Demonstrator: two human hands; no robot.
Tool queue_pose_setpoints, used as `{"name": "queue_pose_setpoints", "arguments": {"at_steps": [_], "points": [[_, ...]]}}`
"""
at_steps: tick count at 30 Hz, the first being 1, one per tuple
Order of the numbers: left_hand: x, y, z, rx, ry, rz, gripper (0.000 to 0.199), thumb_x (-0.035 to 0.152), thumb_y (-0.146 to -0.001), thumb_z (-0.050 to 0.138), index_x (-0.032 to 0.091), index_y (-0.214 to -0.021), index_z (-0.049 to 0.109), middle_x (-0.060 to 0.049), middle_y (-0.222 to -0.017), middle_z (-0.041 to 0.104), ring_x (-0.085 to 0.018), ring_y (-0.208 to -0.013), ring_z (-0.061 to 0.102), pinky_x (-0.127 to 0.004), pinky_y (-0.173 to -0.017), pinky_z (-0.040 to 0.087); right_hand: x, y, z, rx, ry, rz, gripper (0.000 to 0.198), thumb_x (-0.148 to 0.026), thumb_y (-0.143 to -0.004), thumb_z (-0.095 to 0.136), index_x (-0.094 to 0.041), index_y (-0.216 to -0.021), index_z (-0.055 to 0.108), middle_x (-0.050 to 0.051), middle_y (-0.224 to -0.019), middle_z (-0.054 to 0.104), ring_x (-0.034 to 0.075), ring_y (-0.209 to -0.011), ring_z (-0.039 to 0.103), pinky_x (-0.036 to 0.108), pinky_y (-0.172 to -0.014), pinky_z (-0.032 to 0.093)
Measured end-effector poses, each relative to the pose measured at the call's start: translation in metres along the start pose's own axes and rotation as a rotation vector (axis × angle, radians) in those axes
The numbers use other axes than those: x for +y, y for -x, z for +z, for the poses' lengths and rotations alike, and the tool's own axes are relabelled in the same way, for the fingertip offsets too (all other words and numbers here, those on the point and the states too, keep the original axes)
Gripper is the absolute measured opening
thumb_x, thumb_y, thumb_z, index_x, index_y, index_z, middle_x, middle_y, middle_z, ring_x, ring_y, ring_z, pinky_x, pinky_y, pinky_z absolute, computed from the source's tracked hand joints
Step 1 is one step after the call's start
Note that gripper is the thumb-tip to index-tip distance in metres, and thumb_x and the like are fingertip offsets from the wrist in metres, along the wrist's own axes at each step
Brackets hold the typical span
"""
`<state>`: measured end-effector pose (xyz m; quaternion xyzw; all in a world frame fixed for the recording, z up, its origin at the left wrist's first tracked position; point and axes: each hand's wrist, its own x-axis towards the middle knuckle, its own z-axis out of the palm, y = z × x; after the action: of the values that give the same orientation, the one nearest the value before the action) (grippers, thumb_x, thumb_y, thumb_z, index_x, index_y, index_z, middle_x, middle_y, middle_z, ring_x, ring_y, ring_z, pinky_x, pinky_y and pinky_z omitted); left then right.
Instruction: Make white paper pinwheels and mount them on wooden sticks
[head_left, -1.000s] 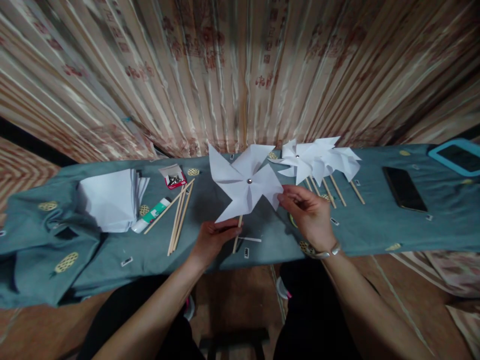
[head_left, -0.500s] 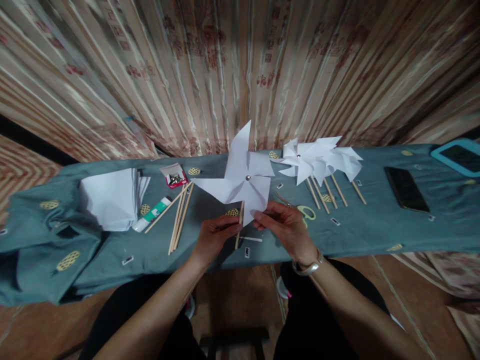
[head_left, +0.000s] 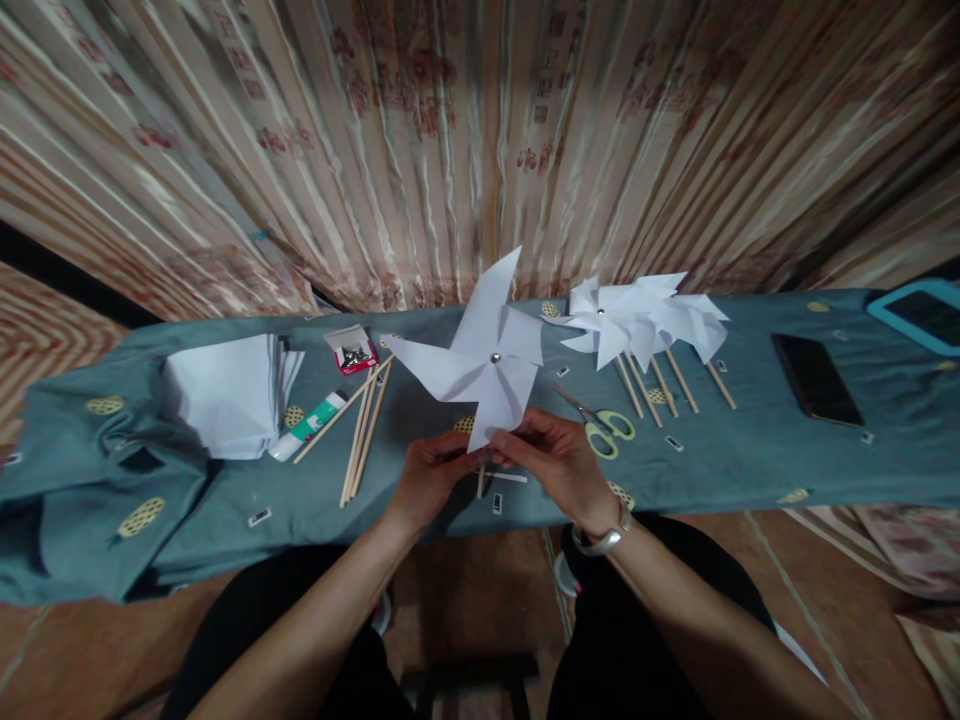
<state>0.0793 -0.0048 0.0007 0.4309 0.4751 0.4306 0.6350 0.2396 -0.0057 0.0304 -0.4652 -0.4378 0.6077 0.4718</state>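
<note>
A white paper pinwheel [head_left: 471,362] with a shiny pin at its centre is held up over the cloth-covered table. My left hand [head_left: 426,482] is closed around its wooden stick [head_left: 481,484], just below the paper. From the other side my right hand [head_left: 564,462] pinches the tip of the lower blade, close beside the left thumb. Most of the stick is hidden behind the paper and fingers. Beside my right hand lie green-handled scissors [head_left: 601,428].
Left on the green cloth [head_left: 225,500] are a stack of white paper [head_left: 221,395], a glue stick [head_left: 309,425], loose wooden sticks [head_left: 366,435] and a red box of pins [head_left: 352,352]. To the right lie several pinwheels [head_left: 649,315], a phone [head_left: 816,380] and a blue-framed tablet [head_left: 919,312].
The pinwheel has turned a little clockwise, its lower blade moving left. My right hand has shifted left with it, uncovering more of the scissors. My left hand keeps its hold.
</note>
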Motion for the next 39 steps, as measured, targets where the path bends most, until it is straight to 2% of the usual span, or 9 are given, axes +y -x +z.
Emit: {"name": "queue_pose_setpoints", "arguments": {"at_steps": [7, 11, 14, 19, 23, 28, 32, 37, 39], "points": [[0.004, -0.001, 0.001, 0.021, 0.069, -0.025, 0.031, 0.035, -0.061, 0.085, 0.017, -0.086, 0.081, -0.008, -0.089, 0.079, -0.026, -0.091, 0.071, -0.040, -0.094, 0.050, 0.004, 0.005, -0.002, 0.013, 0.339, -0.176, 0.016, -0.038, -0.081, 0.072, -0.022, -0.084, 0.072, 0.001, -0.081, 0.075, 0.016, -0.074, 0.068, 0.028, -0.070, 0.054], [0.006, -0.003, 0.003, 0.042, 0.136, -0.024, 0.030, 0.034, -0.060, 0.086, 0.019, -0.085, 0.081, -0.008, -0.086, 0.079, -0.026, -0.092, 0.071, -0.040, -0.096, 0.050, 0.005, 0.007, -0.004, 0.036, 0.509, -0.202, 0.020, -0.036, -0.083, 0.068, -0.024, -0.098, 0.073, 0.002, -0.085, 0.076, 0.017, -0.073, 0.069, 0.028, -0.070, 0.054], [0.006, -0.006, 0.005, 0.100, 0.151, -0.029, 0.029, 0.033, -0.056, 0.088, 0.019, -0.080, 0.081, -0.007, -0.084, 0.079, -0.024, -0.087, 0.071, -0.038, -0.092, 0.051, 0.009, 0.009, -0.004, 0.000, 0.601, -0.216, 0.018, -0.035, -0.085, 0.067, -0.024, -0.098, 0.073, 0.001, -0.082, 0.077, 0.017, -0.071, 0.070, 0.028, -0.068, 0.053], [0.004, -0.010, 0.007, 0.163, 0.184, -0.052, 0.032, 0.033, -0.050, 0.090, 0.019, -0.077, 0.081, -0.007, -0.083, 0.078, -0.021, -0.080, 0.070, -0.037, -0.086, 0.052, 0.017, 0.012, -0.004, -0.033, 0.666, -0.175, 0.017, -0.036, -0.086, 0.066, -0.023, -0.095, 0.073, 0.001, -0.078, 0.077, 0.017, -0.068, 0.070, 0.027, -0.064, 0.051], [0.004, -0.011, 0.010, 0.142, 0.193, -0.053, 0.028, 0.031, -0.053, 0.089, 0.019, -0.077, 0.081, -0.006, -0.082, 0.078, -0.019, -0.079, 0.069, -0.034, -0.086, 0.052, 0.018, 0.012, -0.004, -0.011, 0.665, -0.173, 0.010, -0.031, -0.085, 0.065, -0.024, -0.087, 0.072, 0.000, -0.073, 0.075, 0.016, -0.063, 0.068, 0.025, -0.060, 0.048], [0.007, -0.012, 0.013, 0.096, 0.188, -0.046, 0.029, 0.028, -0.056, 0.087, 0.020, -0.083, 0.081, -0.006, -0.087, 0.079, -0.019, -0.084, 0.070, -0.034, -0.090, 0.051, 0.013, 0.010, -0.009, 0.001, 0.694, -0.166, 0.011, -0.029, -0.086, 0.063, -0.023, -0.090, 0.072, 0.000, -0.075, 0.076, 0.017, -0.065, 0.069, 0.026, -0.062, 0.049], [0.008, -0.012, 0.011, 0.112, 0.149, -0.066, 0.032, 0.030, -0.055, 0.089, 0.021, -0.084, 0.081, -0.006, -0.087, 0.079, -0.019, -0.084, 0.070, -0.033, -0.088, 0.051, 0.007, 0.004, -0.030, 0.097, 0.787, -0.211, 0.016, -0.035, -0.087, 0.063, -0.023, -0.089, 0.072, 0.002, -0.076, 0.076, 0.019, -0.067, 0.070, 0.028, -0.063, 0.050], [0.007, -0.009, 0.007, 0.111, 0.138, -0.087, 0.032, 0.031, -0.053, 0.089, 0.020, -0.082, 0.081, -0.006, -0.088, 0.079, -0.020, -0.085, 0.070, -0.034, -0.089, 0.052, -0.004, -0.004, -0.073, 0.314, 1.080, -0.350, 0.025, -0.040, -0.091, 0.057, -0.021, -0.094, 0.074, 0.004, -0.072, 0.075, 0.020, -0.060, 0.068, 0.029, -0.058, 0.046], [0.007, -0.008, 0.006, 0.104, 0.143, -0.096, 0.032, 0.031, -0.052, 0.090, 0.021, -0.081, 0.081, -0.006, -0.088, 0.079, -0.020, -0.085, 0.070, -0.035, -0.089, 0.052, -0.007, -0.005, -0.091, 0.388, 1.215, -0.390, 0.028, -0.040, -0.091, 0.055, -0.019, -0.096, 0.074, 0.008, -0.081, 0.078, 0.023, -0.068, 0.072, 0.030, -0.062, 0.047]]}}
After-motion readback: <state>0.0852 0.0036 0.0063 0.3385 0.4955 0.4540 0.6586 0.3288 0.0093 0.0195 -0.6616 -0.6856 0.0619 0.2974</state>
